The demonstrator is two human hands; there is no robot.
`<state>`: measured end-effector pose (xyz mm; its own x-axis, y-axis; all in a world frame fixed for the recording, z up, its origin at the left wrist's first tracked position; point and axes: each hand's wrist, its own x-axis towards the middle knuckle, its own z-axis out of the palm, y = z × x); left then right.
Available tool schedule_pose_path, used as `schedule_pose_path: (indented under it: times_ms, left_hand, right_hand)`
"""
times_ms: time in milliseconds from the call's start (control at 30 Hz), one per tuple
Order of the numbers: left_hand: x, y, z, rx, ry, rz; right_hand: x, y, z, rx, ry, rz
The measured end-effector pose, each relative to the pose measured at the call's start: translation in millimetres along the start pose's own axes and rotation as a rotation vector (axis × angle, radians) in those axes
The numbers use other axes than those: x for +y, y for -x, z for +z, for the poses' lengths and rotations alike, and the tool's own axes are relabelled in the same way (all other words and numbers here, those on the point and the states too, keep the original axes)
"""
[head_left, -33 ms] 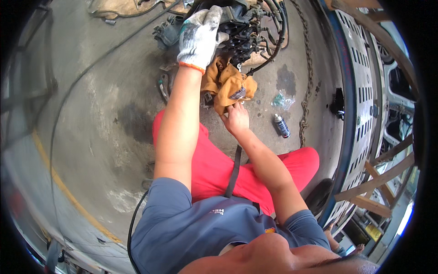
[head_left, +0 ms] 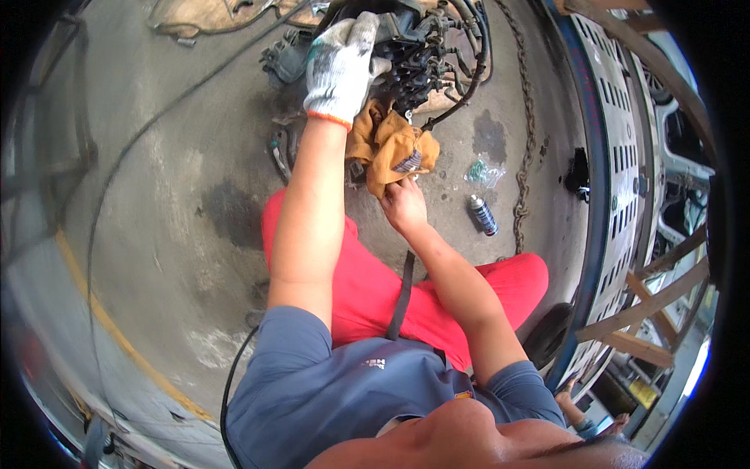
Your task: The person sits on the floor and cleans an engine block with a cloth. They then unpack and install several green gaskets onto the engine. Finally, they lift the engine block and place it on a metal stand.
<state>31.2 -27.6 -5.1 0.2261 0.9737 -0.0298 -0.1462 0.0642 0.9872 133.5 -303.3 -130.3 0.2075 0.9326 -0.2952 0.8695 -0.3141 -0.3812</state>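
My left hand (head_left: 338, 69) wears a white knit glove with dark stains and an orange cuff. It lies with fingers stretched out on a dark engine assembly (head_left: 406, 74), thumb apart from the fingers. Below it, my bare right hand (head_left: 405, 205) has its fingers closed on the lower edge of a crumpled tan cloth (head_left: 394, 152). The cloth bunches up against the near side of the engine; a small striped patch shows on it. What lies under the cloth, and my right fingertips, are hidden.
A blue spray can (head_left: 483, 215) and a clear plastic bag (head_left: 484, 171) lie on the floor to the right, beside a rusty chain (head_left: 523, 117). Farther right runs a slotted metal frame (head_left: 617, 156). A black cable (head_left: 148, 121) crosses the floor at left; brown sheeting (head_left: 211, 17) lies behind.
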Motion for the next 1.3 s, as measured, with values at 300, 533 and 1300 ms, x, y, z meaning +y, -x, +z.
schedule_pose_path:
  times_ms: [300,533,1300]
  left_hand:
    - [12.8,4.6,-1.1,-0.01,0.098,-0.117]
    - [-29.6,-3.9,-11.5,0.005,-0.523,0.603]
    - [-33.3,3.1,-11.6,0.024,-0.72,0.571]
  right_hand:
    - [28.6,56.9,-230.6,-0.595,-0.933,0.178]
    - [49.9,49.6,-247.8,-0.222,-1.532,0.187]
    - [-54.9,-112.5,-105.4,0.414,0.037,-0.204]
